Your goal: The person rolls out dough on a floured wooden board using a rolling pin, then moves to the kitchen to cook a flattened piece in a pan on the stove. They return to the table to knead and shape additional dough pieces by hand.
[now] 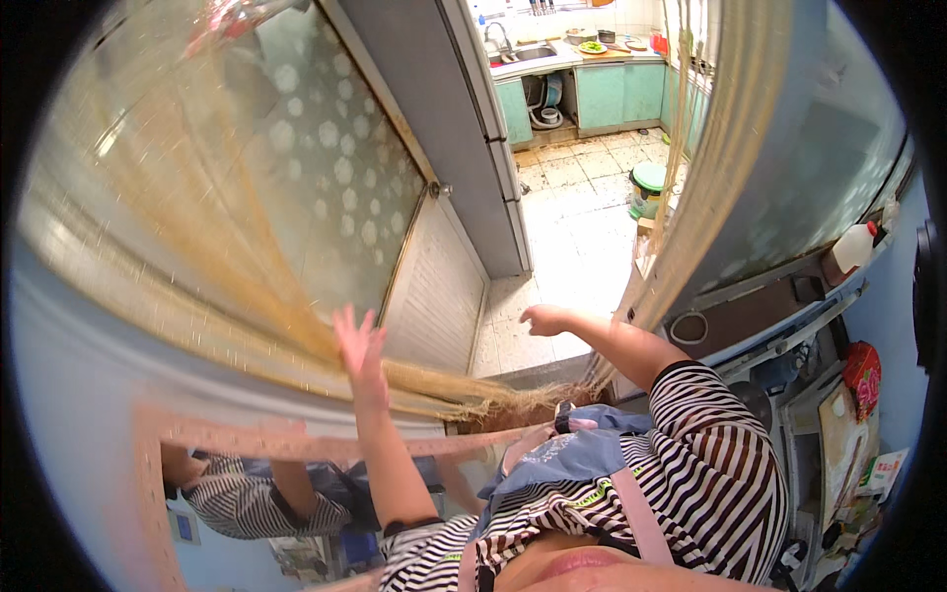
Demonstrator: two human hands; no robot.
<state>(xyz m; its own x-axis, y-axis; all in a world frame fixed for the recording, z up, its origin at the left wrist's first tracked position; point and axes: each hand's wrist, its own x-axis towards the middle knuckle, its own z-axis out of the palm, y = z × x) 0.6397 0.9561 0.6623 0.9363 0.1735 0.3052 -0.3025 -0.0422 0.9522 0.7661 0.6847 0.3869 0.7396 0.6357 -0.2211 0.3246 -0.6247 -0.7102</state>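
Observation:
My left hand point(361, 348) is raised with fingers spread, against or just beside the yellow strands of a string curtain point(281, 296); nothing is held in it. My right hand point(546, 320) reaches out over the doorway floor, its fingers partly curled, with no object visible in it. Ahead and to the left stands a door with a frosted, flower-patterned glass panel point(340, 148) and a round door knob point(442, 190). More curtain strands point(729, 148) hang at the right side of the doorway. A blue apron point(562, 459) covers a striped shirt.
Beyond the doorway lie a tiled floor point(577, 244), a tall grey fridge-like cabinet point(444, 96), green kitchen cupboards point(601, 92), a sink point(534, 53) and a green-lidded bin point(649, 177). A pink-framed mirror point(296, 440) is at the left. A shelf point(740, 314) with a white jug point(854, 244) is at the right.

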